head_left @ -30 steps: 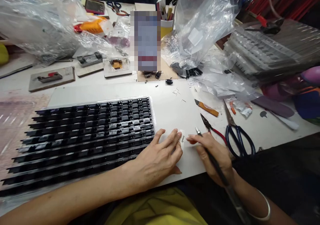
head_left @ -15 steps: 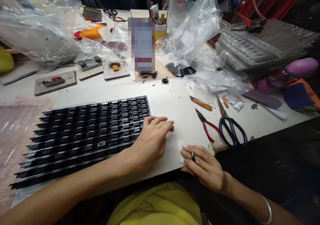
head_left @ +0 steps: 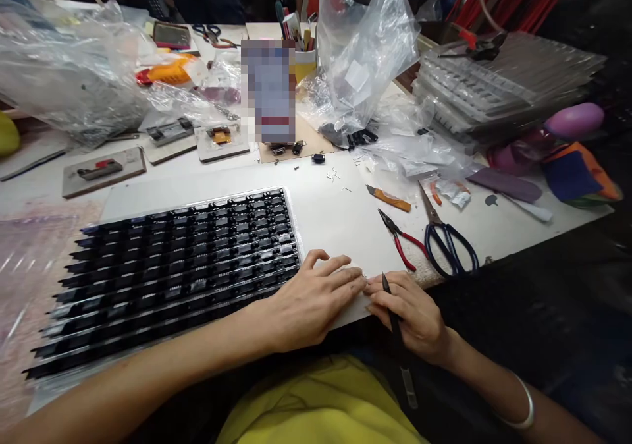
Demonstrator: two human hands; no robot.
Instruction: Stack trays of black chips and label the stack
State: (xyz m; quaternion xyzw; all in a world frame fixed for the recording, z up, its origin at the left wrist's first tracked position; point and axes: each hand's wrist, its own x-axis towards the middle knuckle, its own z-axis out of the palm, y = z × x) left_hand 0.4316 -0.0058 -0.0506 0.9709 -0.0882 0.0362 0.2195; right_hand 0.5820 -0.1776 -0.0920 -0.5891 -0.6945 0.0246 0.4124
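Observation:
My left hand lies palm down over the right part of the white board, its fingers bent and its fingertips meeting those of my right hand. Whatever is between those fingertips is too small to name. A dark pointed tool, like tweezers or a pen, is held in my right hand at the board's front edge. Left of my hands is a tray of black parts, set in several rows. Thin metal pins and a small black part lie farther back on the board.
On the right are red-handled pliers, dark-handled scissors and an orange cutter. Plastic bags, a propped phone and stacked clear trays stand behind. A person's dark clothing shows across the table.
My left hand has moved right and down from the tray's edge to my right hand. The tool in my right hand now stands out more, and the white pad beneath is covered.

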